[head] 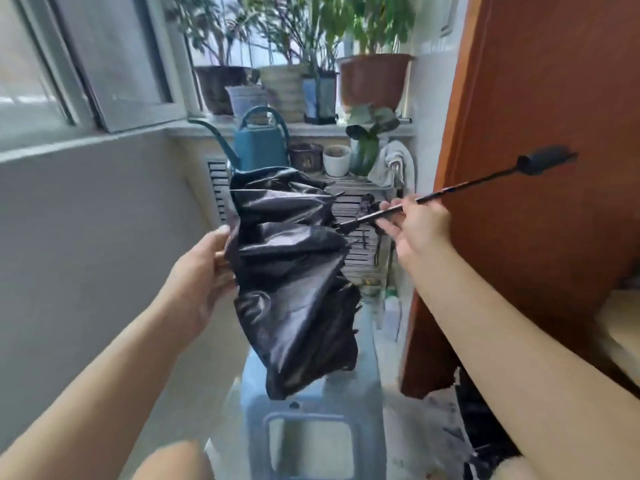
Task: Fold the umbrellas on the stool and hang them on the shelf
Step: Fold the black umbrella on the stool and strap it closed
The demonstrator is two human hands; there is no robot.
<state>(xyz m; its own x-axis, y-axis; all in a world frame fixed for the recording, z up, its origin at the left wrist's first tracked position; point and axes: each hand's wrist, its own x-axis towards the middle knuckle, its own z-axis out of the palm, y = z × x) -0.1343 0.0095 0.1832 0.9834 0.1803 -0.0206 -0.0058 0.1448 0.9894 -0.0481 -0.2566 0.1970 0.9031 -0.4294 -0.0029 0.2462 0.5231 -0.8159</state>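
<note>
Currently the umbrella (pixel 294 271) is collapsed, shaft extended: right hand (pixel 415 226) pinches shaft, left hand (pixel 204 271) grips canopy; hanging remains.

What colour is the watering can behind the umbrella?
Teal watering can, seen in the head view.
</note>
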